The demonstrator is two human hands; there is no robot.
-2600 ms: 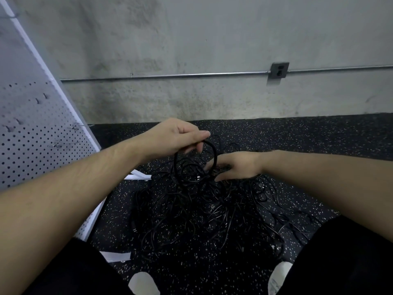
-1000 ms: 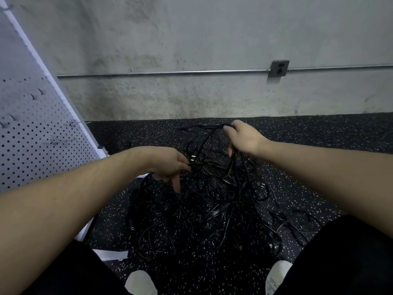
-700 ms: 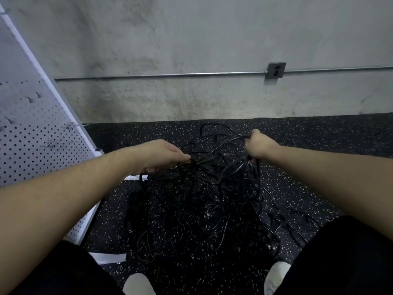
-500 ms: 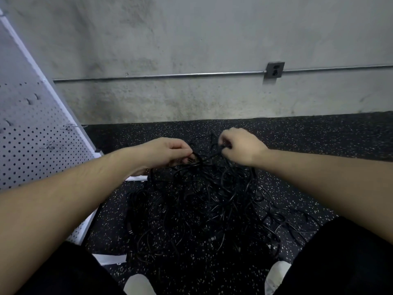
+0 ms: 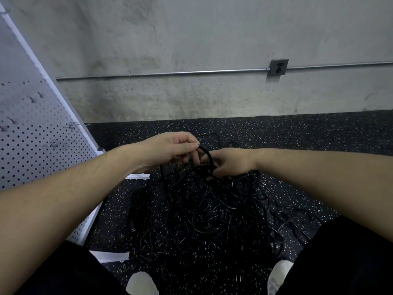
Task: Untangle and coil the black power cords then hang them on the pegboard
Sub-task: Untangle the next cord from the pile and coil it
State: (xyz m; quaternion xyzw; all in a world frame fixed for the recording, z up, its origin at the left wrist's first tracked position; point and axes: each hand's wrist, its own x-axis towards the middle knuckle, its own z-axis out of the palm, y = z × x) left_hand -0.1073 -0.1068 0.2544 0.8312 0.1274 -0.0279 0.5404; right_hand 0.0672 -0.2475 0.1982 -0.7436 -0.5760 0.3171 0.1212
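On the black rubber floor [image 5: 297, 141] with small white specks lies a big tangled pile of black power cords [image 5: 204, 211], in the middle of the view, between the person's two knees in black cloth. At about 12 o'clock of the pile, the left hand [image 5: 170, 150] lifts one loop of cord [image 5: 207, 155]; its thumb and first fingers are pressed together and pinch the top of this loop. The right hand [image 5: 231, 161] is just beside it, at 3 o'clock from the loop, low on the pile and touching the cords. Its fingers reach into the tangle and the cords hide them, so I cannot tell if they grip something or stay loose.

At 9 o'clock stands a white pegboard [image 5: 32, 141], tilted in the view, with some metal hooks [image 5: 73, 125] on it; no cord hangs there. Its white base bars [image 5: 110, 255] rest on the floor near the left knee. Behind the floor, at 12 o'clock, is a grey concrete wall [image 5: 191, 39] with stains. A thin metal pipe [image 5: 161, 74] runs along it to a grey outlet box [image 5: 278, 67] at about 1 o'clock. Two white shoe tips [image 5: 279, 273] show at 6 o'clock
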